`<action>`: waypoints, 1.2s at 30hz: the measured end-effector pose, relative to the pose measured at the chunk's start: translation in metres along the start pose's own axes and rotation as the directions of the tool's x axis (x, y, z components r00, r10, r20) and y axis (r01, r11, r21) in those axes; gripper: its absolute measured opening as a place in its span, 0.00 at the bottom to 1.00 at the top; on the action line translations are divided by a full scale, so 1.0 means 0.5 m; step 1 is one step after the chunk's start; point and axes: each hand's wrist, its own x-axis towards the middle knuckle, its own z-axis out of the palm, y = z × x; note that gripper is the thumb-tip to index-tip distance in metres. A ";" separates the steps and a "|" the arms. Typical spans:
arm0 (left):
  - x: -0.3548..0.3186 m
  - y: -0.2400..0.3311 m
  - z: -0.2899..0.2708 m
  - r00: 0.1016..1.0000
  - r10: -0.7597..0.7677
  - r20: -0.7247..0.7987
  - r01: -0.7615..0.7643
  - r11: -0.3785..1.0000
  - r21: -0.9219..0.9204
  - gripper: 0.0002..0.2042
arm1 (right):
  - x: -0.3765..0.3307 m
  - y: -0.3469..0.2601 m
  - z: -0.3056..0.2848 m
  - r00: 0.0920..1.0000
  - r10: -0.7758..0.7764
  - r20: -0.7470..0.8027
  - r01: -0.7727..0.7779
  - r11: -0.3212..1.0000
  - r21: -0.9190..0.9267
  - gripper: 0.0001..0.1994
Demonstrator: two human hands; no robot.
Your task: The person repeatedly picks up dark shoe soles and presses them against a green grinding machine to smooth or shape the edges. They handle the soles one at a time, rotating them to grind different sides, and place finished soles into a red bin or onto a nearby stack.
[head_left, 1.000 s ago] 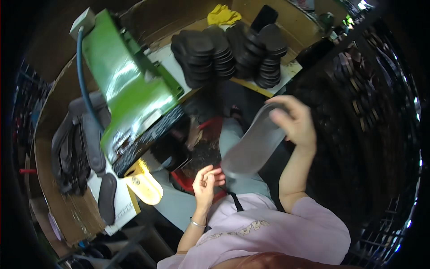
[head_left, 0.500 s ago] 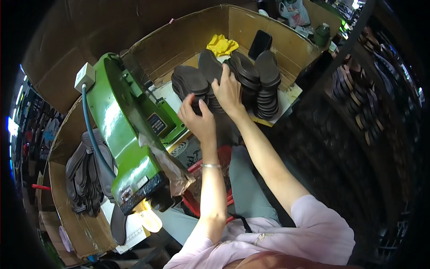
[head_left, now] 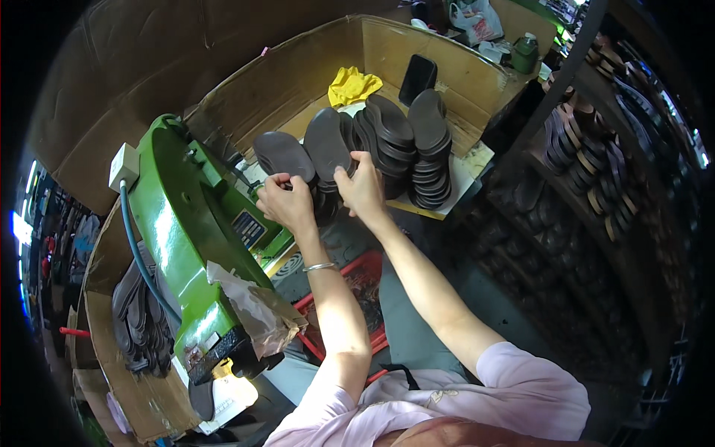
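To the right of the green machine (head_left: 160, 216), our two hands reach the stacked dark soles. Our left hand (head_left: 289, 205) is the nearer of the two to the machine, fingers curled against the near end of a left-hand sole (head_left: 283, 153); we cannot tell whether it grips. Our right hand (head_left: 363, 186), farther right of the machine, pinches the near end of a neighbouring sole (head_left: 326, 140) between thumb and fingers. Two more stacks, a middle stack (head_left: 389, 138) and an outer stack (head_left: 430, 145), stand beyond that, farther right of the machine.

The machine's body stands close on our left hand's side, with a pale switch box (head_left: 124, 165) and a blue cable (head_left: 141, 249) on its far flank and a crumpled plastic sheet (head_left: 246, 305) hanging at its near end. Well right of the machine, a rack of soles (head_left: 588, 175) bounds our other side.

The bench (head_left: 469, 175) ends in a yellow edge on the side away from the machine. Our forearms pass through the gap between the machine and the rack.

Cardboard walls (head_left: 439, 59) rise behind the stacks, beyond the machine, enclosing a yellow cloth (head_left: 353, 86) and a dark phone (head_left: 418, 79). Left of the machine, cardboard also surrounds a heap of grey soles (head_left: 138, 324). Below the machine's right side, a red basket (head_left: 378, 340) holds scraps.
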 end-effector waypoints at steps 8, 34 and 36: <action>-0.057 0.024 -0.015 0.907 0.244 -0.343 -0.284 0.956 -0.071 0.11 | 0.010 0.019 -0.205 0.915 -0.370 -0.159 0.369 0.929 -0.041 0.12; -0.331 0.027 0.255 0.651 -0.303 0.696 0.753 0.376 -0.541 0.26 | 0.298 0.254 -0.376 0.943 0.315 0.104 -0.326 0.823 0.466 0.33; -0.320 0.018 0.237 0.619 -0.248 0.745 0.764 0.409 -0.499 0.28 | 0.300 0.220 -0.375 0.923 0.329 0.198 -0.384 0.772 0.506 0.35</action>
